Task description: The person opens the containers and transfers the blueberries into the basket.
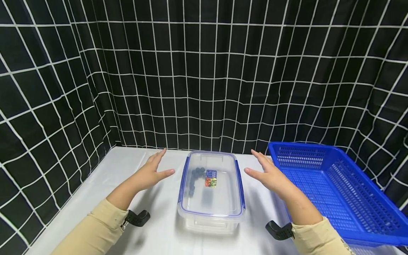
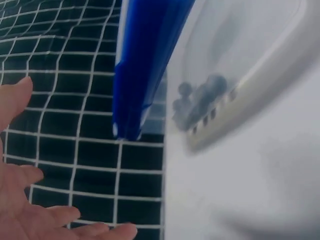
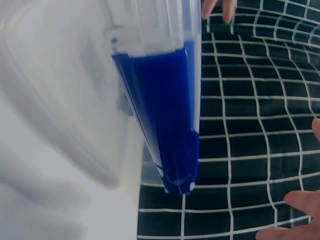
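Note:
A clear plastic food storage box [image 1: 223, 205] with a lid stands in the middle of the white table, and blue clips [image 2: 145, 65] run along its sides. Through the plastic, several small dark round things [image 1: 197, 173] show blurred on its left side; their kind is unclear. To the left of the box my left hand [image 1: 148, 175] hovers with fingers straight and thumb spread. On the other side my right hand [image 1: 271, 177] is held much the same way, between the box and a blue basket. Both hands hold nothing and are apart from the box.
The blue plastic basket [image 1: 322, 194] with perforated walls sits at the right of the white table [image 1: 159, 226]. A black curtain with a white grid [image 1: 204, 78] hangs behind and at both sides. A small label [image 1: 211, 178] is on the lid.

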Available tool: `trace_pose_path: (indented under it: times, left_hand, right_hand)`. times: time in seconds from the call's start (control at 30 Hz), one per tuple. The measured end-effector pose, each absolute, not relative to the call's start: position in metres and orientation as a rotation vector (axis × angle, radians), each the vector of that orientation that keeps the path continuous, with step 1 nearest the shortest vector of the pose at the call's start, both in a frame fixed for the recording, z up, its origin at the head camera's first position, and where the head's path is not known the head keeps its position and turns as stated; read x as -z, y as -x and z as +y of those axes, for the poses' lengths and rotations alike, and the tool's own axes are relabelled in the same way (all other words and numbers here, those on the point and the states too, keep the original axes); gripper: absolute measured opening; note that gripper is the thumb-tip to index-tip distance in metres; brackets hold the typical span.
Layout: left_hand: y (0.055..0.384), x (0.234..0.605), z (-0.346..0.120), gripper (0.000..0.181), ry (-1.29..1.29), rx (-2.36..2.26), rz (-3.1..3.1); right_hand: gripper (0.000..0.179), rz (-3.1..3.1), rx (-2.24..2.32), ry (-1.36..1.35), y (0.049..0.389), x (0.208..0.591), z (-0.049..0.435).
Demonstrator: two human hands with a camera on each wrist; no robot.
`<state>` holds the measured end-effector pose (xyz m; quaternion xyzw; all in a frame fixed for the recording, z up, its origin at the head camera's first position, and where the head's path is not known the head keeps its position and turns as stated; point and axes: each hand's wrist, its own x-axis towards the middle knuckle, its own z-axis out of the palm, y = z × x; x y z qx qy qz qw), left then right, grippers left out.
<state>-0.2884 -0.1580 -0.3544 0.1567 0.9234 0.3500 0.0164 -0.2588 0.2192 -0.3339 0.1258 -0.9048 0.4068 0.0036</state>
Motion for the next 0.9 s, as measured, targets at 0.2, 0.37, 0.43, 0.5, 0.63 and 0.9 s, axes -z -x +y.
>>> trace_pose_path:
  times: [0.2,0.37,0.43,0.5,0.63,0.9]
  left_hand:
    - [0.284,0.366,-0.146,0.086,-0.37,-1.371,2.631]
    - [0.282,0.372,-0.135,0.079,-0.329,-1.534,2.478]
    - [0.282,0.376,-0.134,0.077,-0.301,-1.573,2.447]
    - [0.283,0.381,-0.133,0.077,-0.272,-1.616,2.411]
    - [0.283,0.392,-0.131,0.076,-0.247,-1.674,2.352]
    - [0.283,0.402,-0.124,0.069,-0.256,-1.77,2.251]
  right_hand:
    - [0.074,-2.807,-1.363,-0.361,0.256,0.338,0.21]
    - [0.071,-2.79,-1.458,-0.253,0.256,0.35,0.204]
    - [0.071,-2.771,-1.511,-0.202,0.256,0.358,0.201]
    - [0.07,-2.746,-1.564,-0.166,0.256,0.365,0.198]
    - [0.069,-2.706,-1.628,-0.12,0.256,0.378,0.192]
    - [0.057,-2.621,-1.643,-0.066,0.258,0.396,0.184]
